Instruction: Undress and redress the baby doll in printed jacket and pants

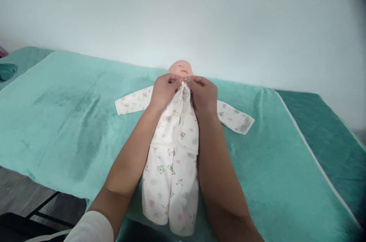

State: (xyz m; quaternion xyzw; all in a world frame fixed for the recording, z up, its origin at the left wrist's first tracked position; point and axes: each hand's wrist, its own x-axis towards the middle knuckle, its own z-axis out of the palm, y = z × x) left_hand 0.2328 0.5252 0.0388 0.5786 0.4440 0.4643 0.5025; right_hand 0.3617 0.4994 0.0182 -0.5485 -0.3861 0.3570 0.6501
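Observation:
A baby doll [182,68] lies on its back, head toward the wall, dressed in a white printed baby jacket [164,127] and matching trousers [161,181]. My left hand [166,90] pinches the jacket's collar edge just below the doll's chin. On the other side of the neck opening, my right hand [203,92] pinches the opposite collar edge, close to the left fingertips. Down the chest the jacket's front edges lie close together. Its sleeves stretch out flat to both sides. Whether a fastener sits between my fingers is hidden.
A light green plush cover [71,120] spreads under the doll, over a darker green one [328,139] showing at the right. A pale wall [183,13] stands directly behind. Below the left front edge are a grey floor [14,184] and a black metal frame [42,205].

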